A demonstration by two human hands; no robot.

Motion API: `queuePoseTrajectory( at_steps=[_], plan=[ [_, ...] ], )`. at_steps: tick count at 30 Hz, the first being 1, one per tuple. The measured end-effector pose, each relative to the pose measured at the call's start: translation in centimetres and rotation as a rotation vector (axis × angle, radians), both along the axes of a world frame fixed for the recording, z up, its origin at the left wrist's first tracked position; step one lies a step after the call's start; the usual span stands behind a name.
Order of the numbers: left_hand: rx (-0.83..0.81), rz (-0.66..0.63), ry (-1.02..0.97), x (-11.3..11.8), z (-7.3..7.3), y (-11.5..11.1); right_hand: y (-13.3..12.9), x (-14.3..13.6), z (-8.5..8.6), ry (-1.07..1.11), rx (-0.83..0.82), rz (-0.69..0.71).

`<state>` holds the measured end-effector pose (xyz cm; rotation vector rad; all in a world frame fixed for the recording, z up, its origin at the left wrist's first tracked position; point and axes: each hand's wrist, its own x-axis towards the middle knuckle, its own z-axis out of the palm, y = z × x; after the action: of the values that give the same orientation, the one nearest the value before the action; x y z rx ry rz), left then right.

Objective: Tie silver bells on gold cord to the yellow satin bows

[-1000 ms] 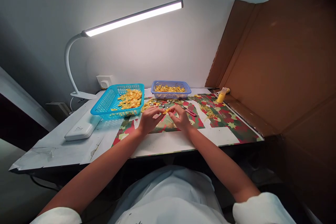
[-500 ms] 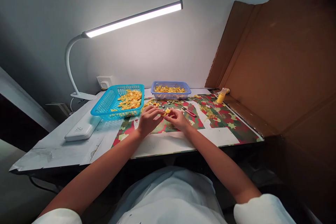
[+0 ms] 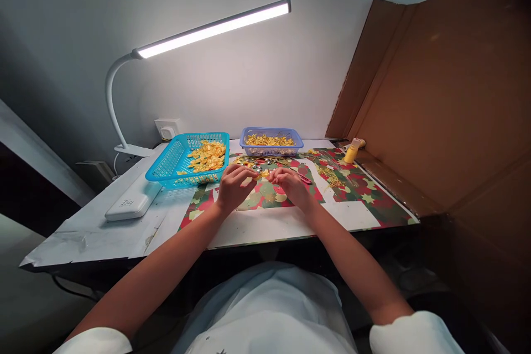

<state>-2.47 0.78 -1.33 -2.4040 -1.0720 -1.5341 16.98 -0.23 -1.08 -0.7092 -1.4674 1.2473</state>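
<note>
Between my two hands, over the front middle of the table, is a small glossy yellow petal-like piece. The fingertips of my left hand pinch its left side. On its right, the fingers of my right hand are closed at its edge; whatever else they may hold is too small to make out. A red-handled tool lies partly hidden behind my right hand. Beyond my fingers are small silvery bits and thin gold pieces.
A turquoise basket of yellow petal-like pieces stands at left, behind a white power bank. A purple basket holds small gold pieces. A yellow bottle stands near the cardboard. A lamp hangs above.
My right hand has drawn slightly right, away from my left, and its fingers have curled more. More of the yellow piece shows between the hands. The red-handled tool is now more covered.
</note>
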Motion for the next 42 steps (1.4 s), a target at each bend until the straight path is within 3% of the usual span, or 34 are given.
queuePoseTrajectory(
  at_steps=[6, 13, 24, 33, 38, 42],
  plan=[
    [-0.077, -0.023, -0.118, 0.6, 0.1, -0.4, -0.1, -1.2, -0.9, -0.262, 0.039, -0.165],
    [-0.480, -0.106, -0.415, 0.9, -0.3, 0.1, 0.4, -2.1, -1.5, -0.048, -0.137, 0.191],
    [-0.642, -0.196, -0.656, 0.7, -0.5, 1.2, -0.5, 0.3, 0.7, -0.030, -0.102, 0.235],
    [-0.779, -0.221, -0.746, 0.9, 0.2, 0.8, -0.2, 1.8, 0.7, -0.010, 0.065, 0.176],
    [-0.863, -0.253, -0.754, 0.8, 0.2, 0.9, -0.1, 2.2, 0.6, 0.091, 0.218, -0.092],
    [-0.925, -0.303, -0.742, 0.9, 0.0, 0.9, 0.0, 2.2, 0.3, 0.162, 0.163, -0.023]
  ],
)
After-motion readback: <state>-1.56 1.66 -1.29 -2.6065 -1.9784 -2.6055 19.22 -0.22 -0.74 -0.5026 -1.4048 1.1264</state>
